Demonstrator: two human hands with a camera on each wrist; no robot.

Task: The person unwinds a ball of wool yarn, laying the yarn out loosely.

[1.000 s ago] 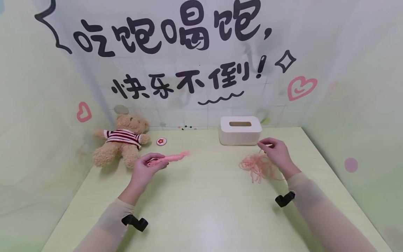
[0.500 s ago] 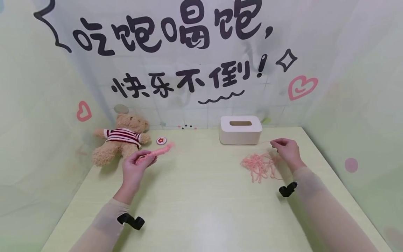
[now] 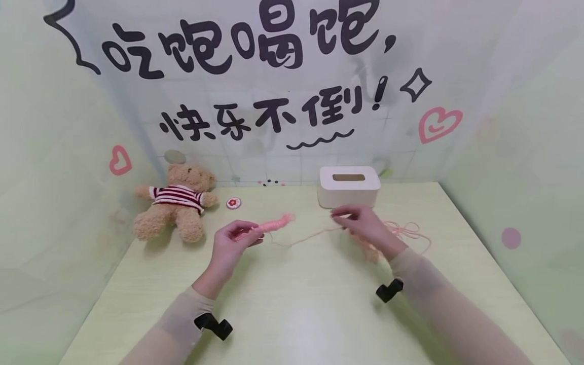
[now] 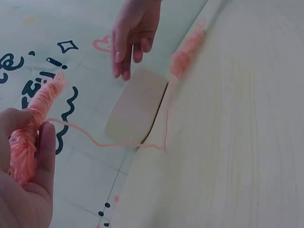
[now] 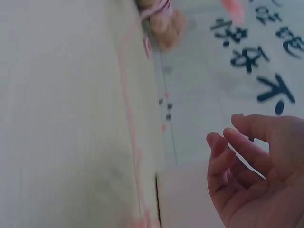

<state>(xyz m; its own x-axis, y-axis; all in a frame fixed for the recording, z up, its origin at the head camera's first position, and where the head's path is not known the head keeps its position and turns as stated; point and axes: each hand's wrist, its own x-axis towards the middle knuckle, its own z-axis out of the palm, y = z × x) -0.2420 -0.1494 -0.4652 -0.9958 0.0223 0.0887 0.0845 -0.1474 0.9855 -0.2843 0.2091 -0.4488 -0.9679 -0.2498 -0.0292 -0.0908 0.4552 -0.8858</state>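
My left hand grips a wound bundle of pink yarn, its frayed end pointing to the right. From the bundle a single yarn strand sags down and runs across to a loose yarn pile on the table. The right hand is above that pile and hides part of it in the head view. In the right wrist view the right hand's fingers are loosely bent with nothing between them, and the strand passes apart from them.
A white tissue box stands at the back, just behind the right hand. At the back left lies a teddy bear in a striped sweater. Beside it is a small round flower badge. Printed curtains close off the table's back and sides.
Half a second ago the right hand pinched the strand right of the tissue box; now it has let go and moved left over the pile. The left hand swung left, then back right with the bundle.
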